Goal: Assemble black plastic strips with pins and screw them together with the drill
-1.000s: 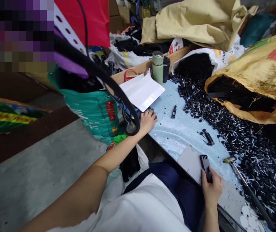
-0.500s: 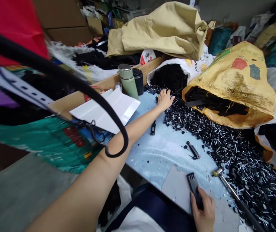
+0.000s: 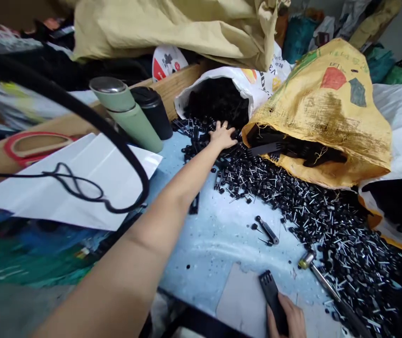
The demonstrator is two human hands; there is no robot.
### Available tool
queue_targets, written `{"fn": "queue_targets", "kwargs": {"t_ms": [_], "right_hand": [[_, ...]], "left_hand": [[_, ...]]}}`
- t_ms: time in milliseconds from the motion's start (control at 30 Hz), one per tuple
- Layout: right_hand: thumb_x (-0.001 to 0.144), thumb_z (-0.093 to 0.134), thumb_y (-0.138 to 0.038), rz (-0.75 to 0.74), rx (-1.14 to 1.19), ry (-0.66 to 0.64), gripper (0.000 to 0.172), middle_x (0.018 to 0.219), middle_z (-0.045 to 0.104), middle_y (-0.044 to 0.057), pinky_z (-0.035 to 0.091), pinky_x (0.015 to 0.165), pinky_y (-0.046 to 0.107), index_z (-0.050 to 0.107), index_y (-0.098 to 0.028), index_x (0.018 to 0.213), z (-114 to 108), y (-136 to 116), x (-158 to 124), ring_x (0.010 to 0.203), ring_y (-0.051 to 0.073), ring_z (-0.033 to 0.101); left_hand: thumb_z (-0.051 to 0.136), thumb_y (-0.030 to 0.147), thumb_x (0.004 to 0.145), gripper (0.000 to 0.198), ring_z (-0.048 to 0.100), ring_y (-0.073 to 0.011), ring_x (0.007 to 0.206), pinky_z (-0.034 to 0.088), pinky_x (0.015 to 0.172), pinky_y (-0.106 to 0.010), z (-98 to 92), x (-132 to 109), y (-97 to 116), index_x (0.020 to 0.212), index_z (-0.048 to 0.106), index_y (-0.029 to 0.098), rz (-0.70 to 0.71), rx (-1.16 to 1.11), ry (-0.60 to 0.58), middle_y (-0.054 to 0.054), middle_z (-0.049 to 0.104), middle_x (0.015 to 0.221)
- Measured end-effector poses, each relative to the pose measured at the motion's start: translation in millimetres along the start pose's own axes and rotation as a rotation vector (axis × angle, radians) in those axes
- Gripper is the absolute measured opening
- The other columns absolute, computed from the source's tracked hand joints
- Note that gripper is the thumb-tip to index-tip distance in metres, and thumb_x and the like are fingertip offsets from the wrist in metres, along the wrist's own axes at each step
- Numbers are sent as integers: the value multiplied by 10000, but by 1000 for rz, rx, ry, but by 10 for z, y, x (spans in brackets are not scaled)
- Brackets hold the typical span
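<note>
My left hand (image 3: 222, 136) reaches far across the pale blue table (image 3: 218, 234), fingers curled down onto a pile of black plastic parts (image 3: 201, 134) at the mouth of a white sack (image 3: 257, 87). Whether it grips one is hidden. My right hand (image 3: 287, 319) at the near edge is closed round a black comb-like plastic piece (image 3: 270, 293), which rests on a grey card (image 3: 243, 300). A large heap of small black parts with metal pins (image 3: 328, 211) spreads over the right of the table.
A yellow woven sack (image 3: 328, 108) lies open on the right. A green flask (image 3: 127, 112) and black cup (image 3: 153, 110) stand at the back left by white paper (image 3: 81, 183). A small hammer (image 3: 313, 270) lies near my right hand. A black cable (image 3: 81, 112) hangs across the left.
My left hand left the near left table edge and stretched out to the parts by the white sack. The view swung right and forward. My right hand kept its hold on the comb-like piece.
</note>
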State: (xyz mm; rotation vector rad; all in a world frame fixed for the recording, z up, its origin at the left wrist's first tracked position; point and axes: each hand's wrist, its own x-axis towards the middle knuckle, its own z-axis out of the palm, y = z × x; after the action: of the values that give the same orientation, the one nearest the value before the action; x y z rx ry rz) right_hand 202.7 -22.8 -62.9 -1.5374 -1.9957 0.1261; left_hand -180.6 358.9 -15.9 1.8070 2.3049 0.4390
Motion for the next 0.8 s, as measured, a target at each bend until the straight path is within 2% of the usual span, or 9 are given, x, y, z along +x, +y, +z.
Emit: {"fn": "queue_targets", "kwargs": {"t_ms": [133, 233, 300, 400, 500, 567, 667, 733, 800], "right_hand": [[806, 559, -349, -152, -38, 7, 282, 893, 658, 84, 476, 710, 318, 580, -178, 1030, -32, -5, 97, 811, 191, 602], [822, 539, -345, -173, -57, 33, 263, 895, 655, 80, 467, 734, 321, 576, -167, 1012, -15, -19, 135, 821, 179, 585], [831, 526, -341, -191, -63, 48, 255, 896, 654, 74, 464, 740, 316, 578, -162, 1006, 0, -31, 145, 830, 172, 576], [838, 517, -347, -200, -64, 71, 259, 886, 653, 68, 463, 737, 310, 583, -159, 1004, 18, -39, 142, 827, 167, 566], [838, 514, -374, -173, -52, 68, 280, 872, 654, 68, 463, 736, 312, 598, -159, 997, 38, -31, 131, 814, 167, 562], [841, 494, -411, -132, -37, 40, 317, 886, 654, 77, 460, 746, 322, 610, -158, 993, 52, -26, 130, 822, 173, 560], [834, 464, -489, -53, 0, -23, 403, 910, 652, 96, 456, 765, 339, 625, -154, 987, 66, -36, 163, 837, 186, 556], [814, 462, -539, 5, 44, -82, 457, 911, 652, 104, 455, 776, 344, 632, -151, 985, 60, -52, 209, 849, 194, 560], [794, 470, -567, 82, 111, -145, 491, 924, 654, 107, 457, 789, 346, 633, -148, 991, 37, -66, 265, 871, 200, 569]], "left_hand": [[504, 507, 744, 498, 318, -396, 1249, 231, 982, -626, -41, -535, -189, 1187, 569, 290, -20, 47, -48, -78, 274, 1458], [472, 443, 799, 433, 396, -365, 1214, 295, 975, -574, -43, -944, -160, 1195, 565, 296, -47, -9, -79, -72, 229, 1483], [469, 402, 823, 391, 398, -363, 1219, 311, 964, -575, -67, -1187, -88, 1183, 573, 289, -70, -37, -100, -78, 245, 1479], [495, 355, 834, 317, 335, -362, 1269, 244, 1003, -594, -160, -1515, 44, 1107, 608, 242, -20, -6, 16, -107, 358, 1418], [432, 332, 881, 307, 465, -306, 1166, 335, 978, -483, -219, -1907, 215, 1103, 574, 174, 78, -49, 145, -154, 538, 1220], [366, 332, 910, 340, 561, -266, 1016, 422, 879, -394, -174, -2277, 362, 1136, 524, 133, 149, -109, 112, -152, 606, 1060], [351, 305, 908, 317, 592, -237, 870, 464, 758, -342, 7, -2973, 566, 1111, 512, 122, 294, -109, -48, -125, 624, 943], [426, 284, 870, 249, 582, -241, 878, 464, 762, -341, 142, -3420, 621, 1018, 556, 133, 376, -56, -123, -124, 616, 922], [504, 305, 825, 223, 565, -264, 907, 464, 762, -371, 248, -3754, 582, 963, 579, 146, 391, -20, -102, -132, 607, 934]]}}
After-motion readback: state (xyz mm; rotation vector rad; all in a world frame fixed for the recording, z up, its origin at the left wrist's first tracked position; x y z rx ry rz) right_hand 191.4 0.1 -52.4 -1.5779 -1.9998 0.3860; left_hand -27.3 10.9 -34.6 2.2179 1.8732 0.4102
